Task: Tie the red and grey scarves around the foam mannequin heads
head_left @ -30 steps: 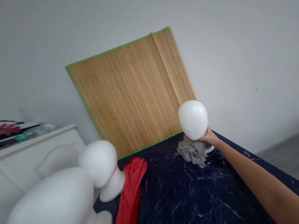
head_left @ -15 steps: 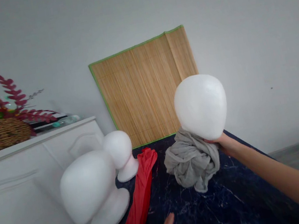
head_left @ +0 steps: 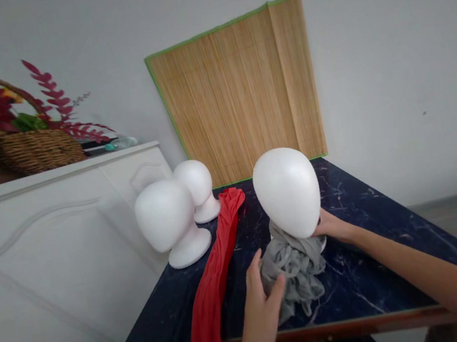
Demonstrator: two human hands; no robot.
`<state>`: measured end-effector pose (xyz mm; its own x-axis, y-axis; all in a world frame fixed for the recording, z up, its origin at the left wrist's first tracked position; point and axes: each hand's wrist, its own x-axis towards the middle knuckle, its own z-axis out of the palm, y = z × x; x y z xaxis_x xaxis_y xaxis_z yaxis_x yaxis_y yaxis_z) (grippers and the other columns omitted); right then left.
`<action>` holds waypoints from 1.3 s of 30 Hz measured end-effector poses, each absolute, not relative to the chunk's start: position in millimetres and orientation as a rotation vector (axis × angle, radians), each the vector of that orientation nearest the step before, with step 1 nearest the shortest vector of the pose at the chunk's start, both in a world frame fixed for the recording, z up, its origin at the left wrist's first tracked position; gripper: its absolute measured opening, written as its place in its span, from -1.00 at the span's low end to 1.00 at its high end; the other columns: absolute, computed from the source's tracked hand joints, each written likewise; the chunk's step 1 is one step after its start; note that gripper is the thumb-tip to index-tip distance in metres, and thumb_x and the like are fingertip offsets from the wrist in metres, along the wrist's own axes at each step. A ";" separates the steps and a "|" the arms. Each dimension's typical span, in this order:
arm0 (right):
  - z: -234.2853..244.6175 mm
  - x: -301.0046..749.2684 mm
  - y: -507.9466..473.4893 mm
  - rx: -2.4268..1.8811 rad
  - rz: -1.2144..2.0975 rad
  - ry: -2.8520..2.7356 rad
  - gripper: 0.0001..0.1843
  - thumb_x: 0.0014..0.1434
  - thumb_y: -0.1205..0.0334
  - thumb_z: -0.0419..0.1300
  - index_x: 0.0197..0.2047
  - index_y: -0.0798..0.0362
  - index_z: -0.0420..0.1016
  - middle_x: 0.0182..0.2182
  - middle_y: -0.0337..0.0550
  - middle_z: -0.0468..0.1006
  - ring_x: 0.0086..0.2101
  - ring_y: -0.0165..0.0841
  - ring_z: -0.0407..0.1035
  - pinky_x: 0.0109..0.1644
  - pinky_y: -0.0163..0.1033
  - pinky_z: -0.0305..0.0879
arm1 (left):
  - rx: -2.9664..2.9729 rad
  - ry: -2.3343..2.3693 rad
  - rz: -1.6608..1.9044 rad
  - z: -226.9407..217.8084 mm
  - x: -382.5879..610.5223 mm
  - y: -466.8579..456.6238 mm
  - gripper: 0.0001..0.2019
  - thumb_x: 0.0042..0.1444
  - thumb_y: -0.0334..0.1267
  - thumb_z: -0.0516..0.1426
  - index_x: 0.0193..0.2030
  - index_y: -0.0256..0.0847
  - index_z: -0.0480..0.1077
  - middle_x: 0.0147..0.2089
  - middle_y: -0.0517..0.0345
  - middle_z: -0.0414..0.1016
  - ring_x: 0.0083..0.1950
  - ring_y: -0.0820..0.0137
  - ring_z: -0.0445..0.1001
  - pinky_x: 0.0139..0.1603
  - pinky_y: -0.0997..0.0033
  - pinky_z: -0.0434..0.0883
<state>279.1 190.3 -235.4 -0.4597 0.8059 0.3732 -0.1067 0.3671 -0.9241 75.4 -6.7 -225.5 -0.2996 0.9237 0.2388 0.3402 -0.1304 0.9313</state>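
Both hands now engaged, left hand (head_left: pixel 258 301) newly gripping grey cloth (head_left: pixel 293 268)

home room, white sideboard (head_left: pixel 46 238), flower basket (head_left: pixel 36 149)

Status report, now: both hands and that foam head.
Right hand gripping foam head at its neck. Left hand on grey cloth bunched under it. Red cloth alongside, apart.
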 end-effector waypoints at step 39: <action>-226.6 356.9 202.9 -0.825 0.200 -2.109 -0.62 0.02 0.41 0.07 -0.07 0.01 0.42 -0.05 -0.08 0.49 -0.05 -0.22 0.37 0.10 -0.05 0.28 | 1.838 2.406 0.636 -192.6 10.3 70.9 -0.57 0.19 -0.28 -0.04 0.20 -0.25 0.19 0.11 -0.11 0.45 0.11 0.24 0.45 0.04 0.35 0.34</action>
